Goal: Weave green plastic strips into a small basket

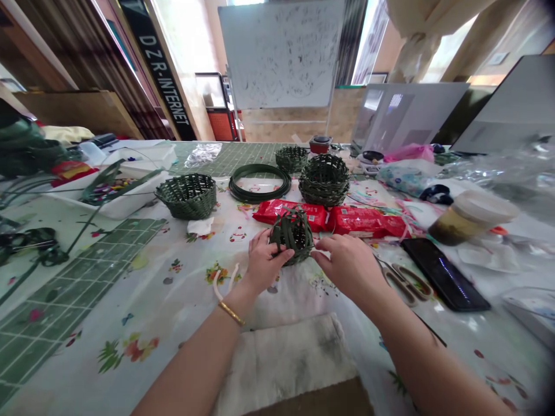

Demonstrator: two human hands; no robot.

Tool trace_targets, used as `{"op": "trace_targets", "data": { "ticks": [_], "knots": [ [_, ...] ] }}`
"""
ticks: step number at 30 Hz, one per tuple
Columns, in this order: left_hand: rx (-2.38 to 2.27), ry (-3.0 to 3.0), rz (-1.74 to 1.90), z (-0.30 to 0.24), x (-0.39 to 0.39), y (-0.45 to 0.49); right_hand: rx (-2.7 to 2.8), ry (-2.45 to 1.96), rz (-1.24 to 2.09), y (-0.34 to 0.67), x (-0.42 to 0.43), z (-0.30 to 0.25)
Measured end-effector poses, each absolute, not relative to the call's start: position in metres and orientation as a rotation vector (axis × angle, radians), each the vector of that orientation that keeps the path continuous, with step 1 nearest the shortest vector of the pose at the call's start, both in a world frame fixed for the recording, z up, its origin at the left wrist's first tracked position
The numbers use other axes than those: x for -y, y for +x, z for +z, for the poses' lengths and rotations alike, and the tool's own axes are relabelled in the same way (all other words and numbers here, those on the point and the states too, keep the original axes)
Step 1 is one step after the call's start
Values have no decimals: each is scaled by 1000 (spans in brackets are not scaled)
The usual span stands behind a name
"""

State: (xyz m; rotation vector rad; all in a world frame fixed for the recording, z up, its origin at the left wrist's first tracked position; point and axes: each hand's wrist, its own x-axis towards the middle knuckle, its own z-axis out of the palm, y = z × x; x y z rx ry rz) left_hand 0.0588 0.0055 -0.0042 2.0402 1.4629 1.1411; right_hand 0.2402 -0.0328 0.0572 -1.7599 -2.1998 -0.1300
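A small dark green woven basket (297, 237) sits low over the table in front of me, with loose strips bent across its top. My left hand (265, 257) grips it from the left, thumb on the near side. At its right edge, my right hand (342, 260) has thumb and index finger brought close together. Whatever may lie between those fingertips is too small to make out. Just behind the basket lie red plastic packets (355, 221). Scissors with beige handles (405, 280) rest to the right of my right hand.
Further back are woven baskets (191, 195), (324, 179) and a coil of green strip (260, 184). A black phone (446, 274) and a cup of brown liquid (468, 216) stand at right. White trays (125, 199) are at left; a cloth (290, 364) lies nearest me.
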Motion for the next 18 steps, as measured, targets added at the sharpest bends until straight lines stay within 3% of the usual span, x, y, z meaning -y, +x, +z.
{"op": "trace_targets", "data": {
  "ticks": [3, 10, 15, 18],
  "knots": [
    [-1403, 1945, 1176, -6, -6, 59, 2354, -1858, -49, 232, 35, 55],
    [-1298, 1628, 1216, -9, -4, 61, 2401, -1776, 493, 225, 36, 50],
    [-1337, 1696, 1228, -8, -6, 61, 1577, -1573, 1404, 237, 17, 29],
    [-1325, 1717, 1214, -12, -9, 59, 1200, -1404, 1576, 237, 11, 18]
  ]
}}
